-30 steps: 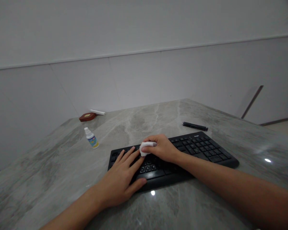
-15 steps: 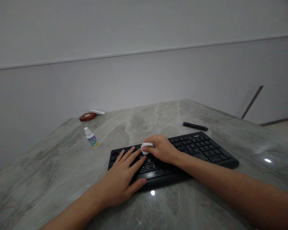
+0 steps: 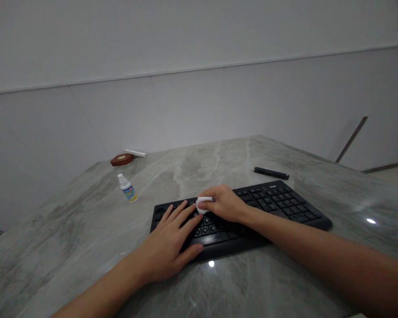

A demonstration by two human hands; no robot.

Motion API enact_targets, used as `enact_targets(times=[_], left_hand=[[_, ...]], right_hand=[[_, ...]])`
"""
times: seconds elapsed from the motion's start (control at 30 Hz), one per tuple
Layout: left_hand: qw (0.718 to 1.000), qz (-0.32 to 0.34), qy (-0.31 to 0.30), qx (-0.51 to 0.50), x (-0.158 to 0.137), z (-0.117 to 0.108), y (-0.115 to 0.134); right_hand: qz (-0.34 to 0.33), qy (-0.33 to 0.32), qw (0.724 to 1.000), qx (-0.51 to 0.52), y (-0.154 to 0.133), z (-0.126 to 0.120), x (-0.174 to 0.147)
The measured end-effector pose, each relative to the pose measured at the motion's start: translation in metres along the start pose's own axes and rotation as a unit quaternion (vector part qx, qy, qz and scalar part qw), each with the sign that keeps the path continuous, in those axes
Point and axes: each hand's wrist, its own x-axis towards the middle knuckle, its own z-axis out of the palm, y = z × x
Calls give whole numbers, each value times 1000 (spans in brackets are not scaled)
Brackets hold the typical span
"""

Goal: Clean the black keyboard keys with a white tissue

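Observation:
A black keyboard (image 3: 219,251) lies at a slant on the table, its number pad toward the right. My left hand (image 3: 169,245) rests on its left part, fingers spread over the keys and the thumb by the front edge. In my right hand (image 3: 226,204) is a crumpled white tissue or cloth (image 3: 203,205), pinched in the fingers and pressed on the upper keys just beyond my left fingertips. My right hand and forearm hide the middle of the keyboard. Several keys between the hands show as dark squares with light marks.
A small white spray bottle (image 3: 128,190) with a blue and yellow label stands left of the keyboard on the grey marble table (image 3: 192,163). Behind it are a reddish-brown box (image 3: 122,160) and a white strip (image 3: 135,153). A black pen-like object (image 3: 271,173) lies behind the keyboard.
Both hands hold nearly the same pose on the keyboard, the white wad still in my right fingers. The whole view has shifted very slightly.

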Motion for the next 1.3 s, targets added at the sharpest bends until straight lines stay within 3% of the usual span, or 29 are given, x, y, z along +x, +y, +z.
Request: enact_targets(times=[0.57, 0.8, 1.0, 1.3], left_hand=[[1000, 1, 5, -7, 0, -1, 1], [1000, -5, -4, 0, 1, -2, 1], [1000, -5, -1, -4, 0, -3, 1], [1000, 4, 7, -14, 0, -1, 0]], right_hand=[[6, -16, 999, 44, -2, 1, -2], [11, 80, 996, -49, 2, 3, -2], [-23, 54, 997, -42, 2, 4, -2], [-23, 7, 999, -30, -4, 1, -3]])
